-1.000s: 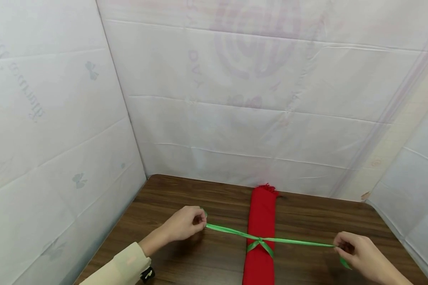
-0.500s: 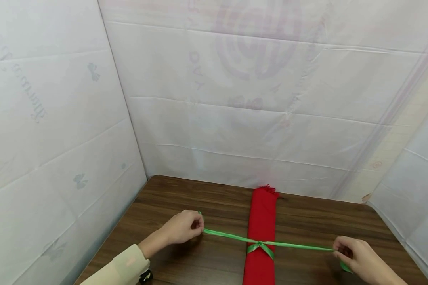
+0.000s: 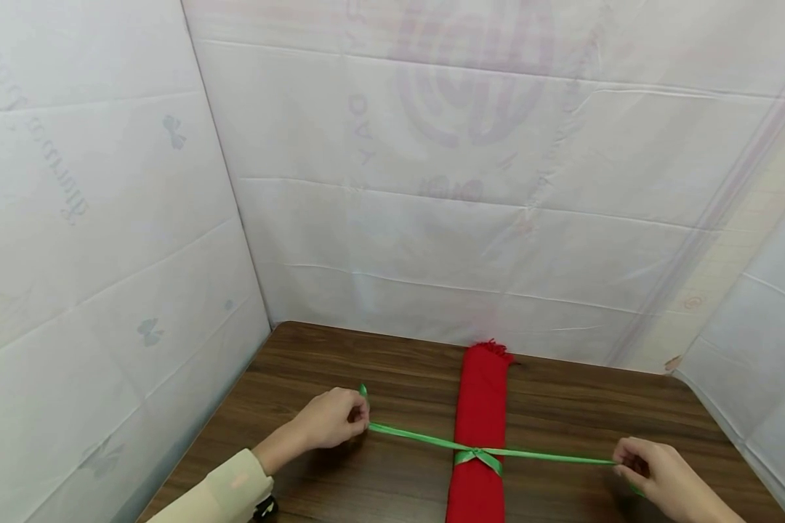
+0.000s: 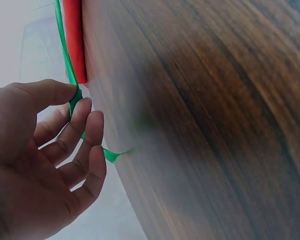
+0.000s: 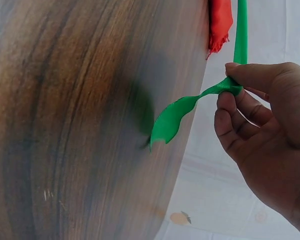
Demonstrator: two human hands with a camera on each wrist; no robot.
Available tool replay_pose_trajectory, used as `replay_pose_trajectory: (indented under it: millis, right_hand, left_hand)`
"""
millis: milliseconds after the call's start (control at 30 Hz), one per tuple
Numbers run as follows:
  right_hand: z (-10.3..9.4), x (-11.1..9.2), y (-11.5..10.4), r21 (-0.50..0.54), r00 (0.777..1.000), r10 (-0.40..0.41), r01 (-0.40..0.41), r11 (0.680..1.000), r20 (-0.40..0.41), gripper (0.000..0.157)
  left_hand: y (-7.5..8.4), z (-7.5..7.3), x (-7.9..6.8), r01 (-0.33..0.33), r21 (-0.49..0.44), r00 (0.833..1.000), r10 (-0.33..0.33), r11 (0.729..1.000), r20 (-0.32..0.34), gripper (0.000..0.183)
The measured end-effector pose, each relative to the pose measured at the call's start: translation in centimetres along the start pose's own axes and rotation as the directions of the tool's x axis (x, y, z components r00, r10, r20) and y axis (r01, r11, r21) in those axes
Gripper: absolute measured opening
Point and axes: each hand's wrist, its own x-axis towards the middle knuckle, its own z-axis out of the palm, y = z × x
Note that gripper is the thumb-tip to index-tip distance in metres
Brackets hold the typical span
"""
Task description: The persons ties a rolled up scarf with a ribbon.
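A long red scarf (image 3: 481, 399), folded into a narrow strip with a fringed far end, lies on the wooden table. A green ribbon (image 3: 419, 436) goes round it and crosses in a knot (image 3: 477, 452) on top. Its two ends stretch out taut to either side. My left hand (image 3: 333, 418) pinches one end between thumb and fingers, and a short tail (image 4: 111, 155) sticks out past the fingers in the left wrist view. The other end is pinched by my right hand (image 3: 654, 465); a twisted tail (image 5: 175, 117) hangs from it in the right wrist view.
The brown table (image 3: 340, 349) has wood grain and rounded far corners. White printed sheets (image 3: 379, 181) hang behind it and along both sides. A dark band (image 3: 266, 507) shows at the left sleeve's cuff.
Both hands have come slightly nearer the body, the left also a little outward. The knot sits lower in view and the ribbon loop on the scarf looks flatter and tighter.
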Motion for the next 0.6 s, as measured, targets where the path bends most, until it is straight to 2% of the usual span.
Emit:
replay_pose_trajectory:
  millis: [167, 367, 600]
  right_hand:
    - [0.37, 0.01, 0.31, -0.020, 0.999, -0.027, 0.027, 0.999, -0.032, 0.016]
    - [0.64, 0.05, 0.42, -0.018, 1.000, -0.016, 0.016, 1.000, -0.021, 0.017]
    - [0.89, 0.45, 0.41, 0.026, 0.995, 0.059, -0.062, 0.998, 0.083, 0.014]
  left_hand:
    - [-0.14, 0.24, -0.03, 0.007, 0.011, 1.000, -0.007, 1.000, -0.001, 0.015]
    - [-0.48, 0.70, -0.03, -0.011, -0.059, 1.000, 0.013, 0.998, 0.020, 0.012]
    - [-0.85, 0.92, -0.01, 0.003, -0.077, 0.998, 0.002, 0.997, 0.055, 0.006]
